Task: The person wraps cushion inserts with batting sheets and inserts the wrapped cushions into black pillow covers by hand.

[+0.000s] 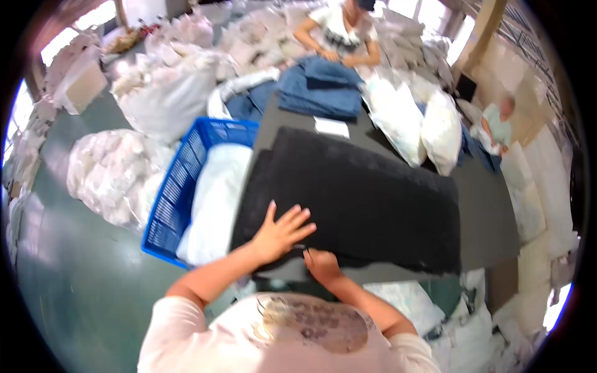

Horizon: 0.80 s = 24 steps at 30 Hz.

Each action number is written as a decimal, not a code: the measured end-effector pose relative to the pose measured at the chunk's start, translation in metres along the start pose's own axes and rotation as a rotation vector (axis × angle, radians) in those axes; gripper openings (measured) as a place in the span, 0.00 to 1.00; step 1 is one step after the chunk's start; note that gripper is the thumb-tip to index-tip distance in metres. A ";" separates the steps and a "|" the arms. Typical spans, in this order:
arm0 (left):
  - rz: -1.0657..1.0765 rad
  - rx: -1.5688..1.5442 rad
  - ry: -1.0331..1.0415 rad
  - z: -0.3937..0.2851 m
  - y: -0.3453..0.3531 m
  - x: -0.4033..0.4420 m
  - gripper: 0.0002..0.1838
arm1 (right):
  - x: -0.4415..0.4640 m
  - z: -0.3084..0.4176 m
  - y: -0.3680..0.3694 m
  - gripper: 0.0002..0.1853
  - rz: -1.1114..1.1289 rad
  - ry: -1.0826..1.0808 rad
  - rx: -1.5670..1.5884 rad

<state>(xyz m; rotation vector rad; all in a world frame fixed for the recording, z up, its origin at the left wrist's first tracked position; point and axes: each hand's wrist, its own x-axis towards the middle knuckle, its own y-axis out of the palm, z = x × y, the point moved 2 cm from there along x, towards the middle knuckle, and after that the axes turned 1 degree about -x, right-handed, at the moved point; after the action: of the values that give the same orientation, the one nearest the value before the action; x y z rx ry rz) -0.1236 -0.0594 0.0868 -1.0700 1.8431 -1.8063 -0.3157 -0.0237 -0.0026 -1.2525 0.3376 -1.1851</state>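
A stack of black cloth [373,205] lies flat across the grey table [488,224] in front of me. My left hand [280,235] rests on its near left part, palm down with the fingers spread. Just to the right, at the cloth's near edge, my right hand [322,266] is closed in a fist. A small dark and light shape shows by its fingertips, too small to name. What the right fingers hold, if anything, is hidden.
A blue plastic crate [171,202] with a white sack [217,199] stands left of the table. Folded blue denim [320,93], a white paper [331,127] and white bags [404,121] lie at the back. A co-worker [342,31] stands beyond; another person [499,124] is right.
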 end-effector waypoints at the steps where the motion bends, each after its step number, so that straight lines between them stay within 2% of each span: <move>1: -0.049 0.100 0.030 0.012 0.007 -0.009 0.41 | 0.014 0.014 0.005 0.12 0.043 0.047 0.076; 2: -0.073 0.164 0.068 0.014 0.013 -0.020 0.38 | 0.024 0.029 0.010 0.12 0.067 0.023 0.043; 4: -0.109 0.052 0.098 0.021 0.025 -0.030 0.34 | 0.031 0.049 0.015 0.11 0.129 0.023 -0.041; 6: -0.120 0.027 0.154 0.031 0.026 -0.034 0.34 | 0.023 0.043 0.037 0.10 0.147 -0.017 -0.162; 9: -0.058 -0.008 0.212 0.039 0.011 -0.036 0.38 | 0.023 0.057 0.010 0.12 0.028 0.047 -0.030; 11: -0.081 0.053 0.210 0.033 -0.004 -0.035 0.38 | 0.016 0.056 -0.008 0.12 0.158 0.185 0.225; 12: -0.095 0.045 0.164 0.028 -0.008 -0.038 0.42 | 0.012 0.058 -0.020 0.13 0.213 0.255 0.363; 14: -0.035 -0.113 0.004 0.009 -0.046 -0.044 0.48 | 0.002 0.064 -0.045 0.13 0.251 0.397 0.470; 15: -0.015 -0.072 0.020 0.005 -0.048 -0.046 0.53 | -0.007 0.067 -0.053 0.13 0.280 0.468 0.530; 16: 0.013 -0.100 -0.001 0.002 -0.044 -0.045 0.52 | -0.015 0.068 -0.049 0.16 0.291 0.518 0.502; 18: 0.021 -0.086 -0.031 0.007 -0.021 -0.044 0.52 | -0.021 0.069 -0.020 0.17 0.178 0.471 0.396; 20: 0.017 -0.068 0.016 0.014 -0.002 -0.045 0.51 | -0.010 0.083 0.004 0.15 0.153 0.214 0.060; 22: 0.065 -0.154 0.049 0.017 -0.008 -0.048 0.52 | 0.010 0.099 0.028 0.14 0.161 -0.021 0.006; 24: 0.047 -0.128 0.063 0.025 -0.015 -0.047 0.54 | 0.016 0.101 0.031 0.14 0.092 0.186 0.308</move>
<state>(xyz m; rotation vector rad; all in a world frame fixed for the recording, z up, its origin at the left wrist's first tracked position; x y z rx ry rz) -0.0713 -0.0418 0.0860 -1.0144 2.0277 -1.7344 -0.2167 0.0140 0.0130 -0.8541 0.3315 -1.2247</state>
